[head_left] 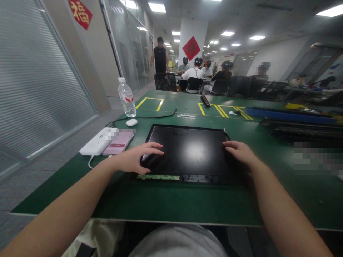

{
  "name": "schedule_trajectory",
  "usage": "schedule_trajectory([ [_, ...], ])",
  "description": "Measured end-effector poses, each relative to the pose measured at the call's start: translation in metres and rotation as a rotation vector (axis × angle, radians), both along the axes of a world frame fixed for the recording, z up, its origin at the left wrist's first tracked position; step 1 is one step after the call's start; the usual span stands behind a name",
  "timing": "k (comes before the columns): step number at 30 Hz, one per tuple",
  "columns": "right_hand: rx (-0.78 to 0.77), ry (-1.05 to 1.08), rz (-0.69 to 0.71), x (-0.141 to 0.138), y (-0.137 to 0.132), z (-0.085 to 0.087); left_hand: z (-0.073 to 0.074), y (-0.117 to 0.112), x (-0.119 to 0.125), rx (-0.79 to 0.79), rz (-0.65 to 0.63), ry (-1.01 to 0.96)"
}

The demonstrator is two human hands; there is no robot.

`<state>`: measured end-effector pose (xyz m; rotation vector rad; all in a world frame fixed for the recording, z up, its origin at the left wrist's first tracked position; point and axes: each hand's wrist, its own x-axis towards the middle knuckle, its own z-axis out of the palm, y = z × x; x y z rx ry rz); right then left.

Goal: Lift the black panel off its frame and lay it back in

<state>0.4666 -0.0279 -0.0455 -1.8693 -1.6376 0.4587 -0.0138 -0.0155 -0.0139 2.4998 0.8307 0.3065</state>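
A flat black display panel (184,151) lies on the green table in front of me, with a bright reflection on its glossy face. Along its near edge runs a narrow green circuit board (158,177), set in a dark frame strip. My left hand (139,157) is over the panel's left edge, fingers stretched across the surface and thumb apart near the front corner. At the opposite side, my right hand (238,151) has its extended fingertips at the panel's right edge; its thumb is mostly hidden. Neither hand visibly grasps anything.
On the left are a water bottle (127,98), a white earbud case (132,122), a white power bank (98,142) and a phone (119,143). A black cable (150,117) crosses behind. Dark strips (300,130) and a blue tray (289,115) lie right. People sit beyond.
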Motion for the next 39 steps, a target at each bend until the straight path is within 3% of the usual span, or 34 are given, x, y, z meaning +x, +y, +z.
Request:
schedule_trajectory([
  [6, 0.006, -0.013, 0.005, 0.001, 0.0, -0.001, -0.002, 0.003, -0.002, 0.025, 0.046, 0.012],
  [9, 0.027, -0.036, -0.032, 0.002, 0.0, 0.0, -0.007, 0.008, -0.001, 0.081, 0.175, 0.042],
  [14, 0.078, -0.142, -0.217, 0.011, 0.0, 0.005, -0.022, 0.022, -0.003, 0.234, 0.44, 0.078],
  [17, 0.039, -0.169, -0.292, 0.019, 0.002, 0.004, -0.028, 0.029, -0.003, 0.251, 0.505, 0.129],
  [24, -0.118, -0.191, -0.296, 0.022, 0.004, 0.002, -0.032, 0.033, 0.002, 0.24, 0.517, 0.135],
  [31, -0.174, -0.19, -0.277, 0.019, 0.004, 0.003, -0.032, 0.035, 0.002, 0.245, 0.488, 0.202],
  [39, -0.144, -0.24, -0.271, 0.021, 0.009, -0.008, -0.034, 0.041, -0.002, 0.228, 0.454, 0.24],
])
